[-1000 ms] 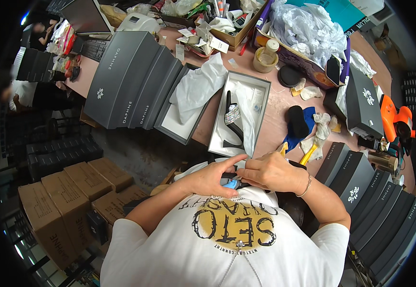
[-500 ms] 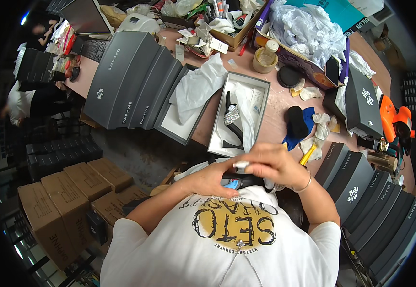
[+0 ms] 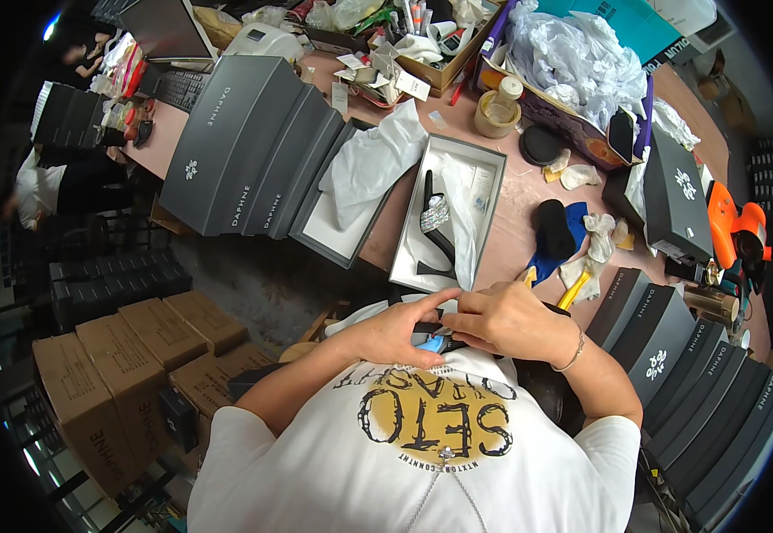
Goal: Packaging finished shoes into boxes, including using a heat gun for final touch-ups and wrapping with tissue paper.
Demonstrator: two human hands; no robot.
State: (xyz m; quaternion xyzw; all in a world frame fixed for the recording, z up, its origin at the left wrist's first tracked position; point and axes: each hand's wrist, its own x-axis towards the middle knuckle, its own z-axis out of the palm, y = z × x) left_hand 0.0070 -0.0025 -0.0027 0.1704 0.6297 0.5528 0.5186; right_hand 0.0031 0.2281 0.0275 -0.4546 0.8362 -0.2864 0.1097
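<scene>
Close against my chest, my left hand [image 3: 384, 338] is curled round a dark item with a light blue patch [image 3: 433, 344]. Its kind is mostly hidden by my fingers. My right hand [image 3: 512, 322] is closed, its fingertips pressed together on that item beside my left thumb; whatever they pinch is covered. Just beyond my hands lies an open grey shoebox [image 3: 498, 191] with a white inside. It holds a black high-heeled sandal [image 3: 435, 215] with a glittering ornament, next to white tissue paper [image 3: 463, 222].
Grey shoeboxes [image 3: 218, 142] stand in a row at left, beside a box lid with crumpled tissue [image 3: 373, 164]. More shoeboxes [image 3: 662, 342] line the right. A tape roll [image 3: 496, 114], a black brush-like pad [image 3: 552, 228], cloths [image 3: 595, 244] and an orange tool [image 3: 734, 218] lie on the table.
My right hand has come down from above the dark item onto it. The small white thing seen between its fingers before is now out of sight. My left hand stays nearly still.
</scene>
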